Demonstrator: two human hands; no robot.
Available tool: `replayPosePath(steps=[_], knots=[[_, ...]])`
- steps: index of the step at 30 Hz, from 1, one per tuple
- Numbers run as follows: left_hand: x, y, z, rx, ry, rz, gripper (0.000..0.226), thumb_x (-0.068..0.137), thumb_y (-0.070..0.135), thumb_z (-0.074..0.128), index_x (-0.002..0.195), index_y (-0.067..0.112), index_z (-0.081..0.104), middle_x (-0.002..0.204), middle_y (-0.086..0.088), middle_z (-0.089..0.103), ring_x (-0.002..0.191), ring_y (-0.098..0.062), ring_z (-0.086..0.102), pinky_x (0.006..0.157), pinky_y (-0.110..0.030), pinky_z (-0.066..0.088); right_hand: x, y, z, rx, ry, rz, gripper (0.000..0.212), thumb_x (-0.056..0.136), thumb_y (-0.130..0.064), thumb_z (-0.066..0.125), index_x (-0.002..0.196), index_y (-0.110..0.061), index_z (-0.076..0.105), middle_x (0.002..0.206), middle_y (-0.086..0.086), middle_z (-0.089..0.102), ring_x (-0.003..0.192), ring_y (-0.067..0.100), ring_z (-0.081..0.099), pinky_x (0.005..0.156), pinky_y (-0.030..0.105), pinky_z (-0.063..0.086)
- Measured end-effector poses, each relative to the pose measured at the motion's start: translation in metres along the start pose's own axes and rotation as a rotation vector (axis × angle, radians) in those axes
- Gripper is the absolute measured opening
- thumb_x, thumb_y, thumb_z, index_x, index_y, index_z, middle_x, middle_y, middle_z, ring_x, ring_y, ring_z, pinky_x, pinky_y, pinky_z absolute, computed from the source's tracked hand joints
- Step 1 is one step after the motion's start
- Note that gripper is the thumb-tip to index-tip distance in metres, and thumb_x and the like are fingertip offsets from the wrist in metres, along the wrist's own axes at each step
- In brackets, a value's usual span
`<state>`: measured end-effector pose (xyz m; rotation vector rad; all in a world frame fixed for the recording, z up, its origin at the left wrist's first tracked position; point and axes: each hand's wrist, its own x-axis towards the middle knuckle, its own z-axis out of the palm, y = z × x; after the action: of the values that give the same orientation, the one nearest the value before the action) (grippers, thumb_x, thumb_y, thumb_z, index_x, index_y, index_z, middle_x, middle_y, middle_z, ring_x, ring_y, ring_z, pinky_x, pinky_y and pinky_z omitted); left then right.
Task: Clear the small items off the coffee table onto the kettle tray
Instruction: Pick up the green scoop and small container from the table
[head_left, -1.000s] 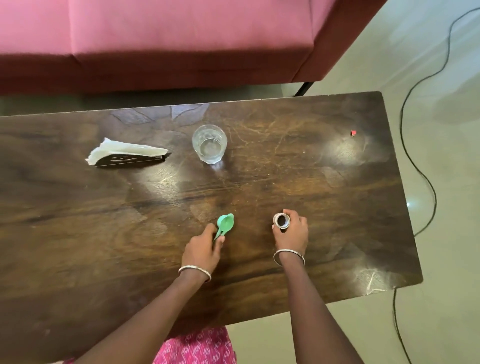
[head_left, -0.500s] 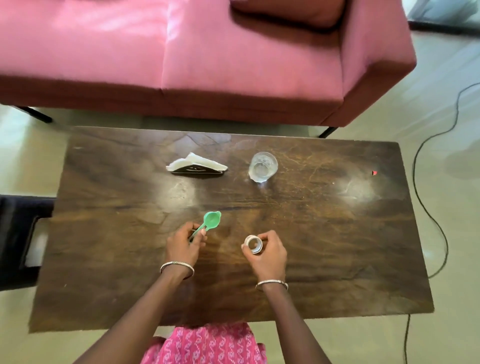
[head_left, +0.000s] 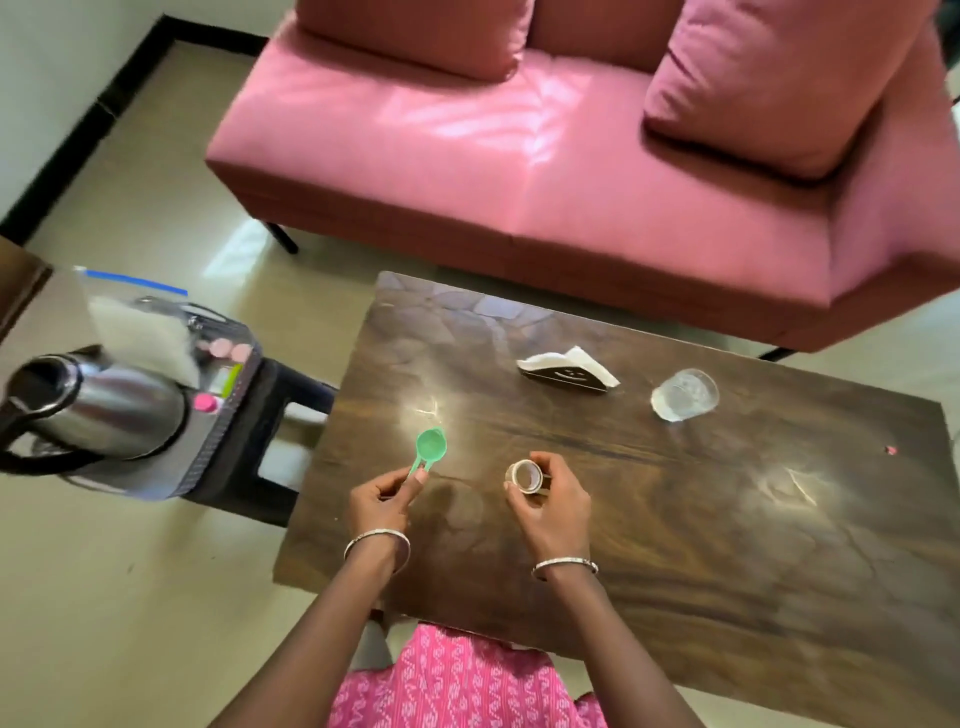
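Note:
My left hand (head_left: 383, 500) pinches the handle of a small green plastic spoon (head_left: 429, 451), lifted a little above the dark wooden coffee table (head_left: 727, 519). My right hand (head_left: 551, 506) holds a small roll of tape (head_left: 527, 476) just above the tabletop. Further back on the table stand a black napkin holder with white napkins (head_left: 567, 369) and a clear drinking glass (head_left: 684, 395). A tiny red scrap (head_left: 891, 450) lies near the right edge. The tray (head_left: 228, 410) with a steel kettle (head_left: 88, 410) sits on a dark stool to the left of the table.
On the tray behind the kettle are a plastic bag of white grains (head_left: 137, 332) and small pink items (head_left: 205, 402). A pink sofa (head_left: 519, 156) runs along the far side of the table. Pale tiled floor lies between table and stool.
The view has swung left and pulled back, bringing the kettle tray into sight. Both hands have lifted the spoon and tape roll off the table and shifted left with them.

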<state>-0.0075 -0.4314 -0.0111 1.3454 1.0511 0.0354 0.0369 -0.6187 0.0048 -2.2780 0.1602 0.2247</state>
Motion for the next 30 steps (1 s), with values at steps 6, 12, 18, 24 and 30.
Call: replayPosePath(steps=[6, 12, 18, 24, 30], knots=[[0.036, 0.013, -0.109, -0.016, 0.17, -0.058, 0.021, 0.078, 0.017, 0.079, 0.099, 0.012, 0.076, 0.07, -0.004, 0.069, 0.051, -0.013, 0.05, 0.047, -0.023, 0.047, -0.019, -0.074, 0.078, 0.004, -0.113, -0.068, 0.033, 0.071, -0.024, 0.08, 0.1, -0.023, 0.063, 0.085, -0.009, 0.069, 0.077, 0.012, 0.067, 0.075, 0.031, 0.056], [0.088, 0.013, -0.204, 0.132, 0.275, -0.036, 0.025, 0.081, 0.005, 0.074, 0.105, 0.004, 0.073, 0.087, -0.011, 0.074, 0.057, -0.022, 0.062, 0.047, -0.011, 0.05, -0.038, -0.135, 0.159, -0.039, -0.243, -0.183, 0.026, 0.074, -0.028, 0.073, 0.097, -0.027, 0.06, 0.084, -0.014, 0.065, 0.073, 0.004, 0.061, 0.068, 0.021, 0.049], [0.141, 0.015, -0.273, 0.187, 0.402, -0.078, 0.018, 0.074, 0.003, 0.079, 0.092, 0.004, 0.075, 0.08, -0.016, 0.073, 0.064, -0.03, 0.066, 0.074, -0.039, 0.06, -0.04, -0.177, 0.23, -0.104, -0.301, -0.246, 0.024, 0.077, -0.033, 0.07, 0.098, -0.028, 0.06, 0.089, -0.015, 0.061, 0.078, 0.006, 0.057, 0.067, 0.017, 0.042], [0.203, 0.009, -0.314, 0.125, 0.456, -0.118, 0.015, 0.075, 0.002, 0.078, 0.089, 0.002, 0.072, 0.078, -0.022, 0.072, 0.054, -0.025, 0.059, 0.072, -0.04, 0.057, -0.025, -0.201, 0.289, -0.16, -0.357, -0.264, 0.031, 0.08, -0.028, 0.074, 0.108, -0.018, 0.064, 0.101, -0.001, 0.067, 0.087, 0.015, 0.062, 0.072, 0.018, 0.044], [0.254, -0.002, -0.317, 0.013, 0.427, -0.229, 0.012, 0.078, 0.0, 0.075, 0.09, -0.001, 0.072, 0.08, -0.021, 0.07, 0.05, -0.022, 0.057, 0.067, -0.037, 0.056, -0.002, -0.223, 0.34, -0.148, -0.397, -0.288, 0.031, 0.079, -0.023, 0.075, 0.107, -0.016, 0.062, 0.1, 0.001, 0.065, 0.086, 0.018, 0.063, 0.076, 0.04, 0.059]])
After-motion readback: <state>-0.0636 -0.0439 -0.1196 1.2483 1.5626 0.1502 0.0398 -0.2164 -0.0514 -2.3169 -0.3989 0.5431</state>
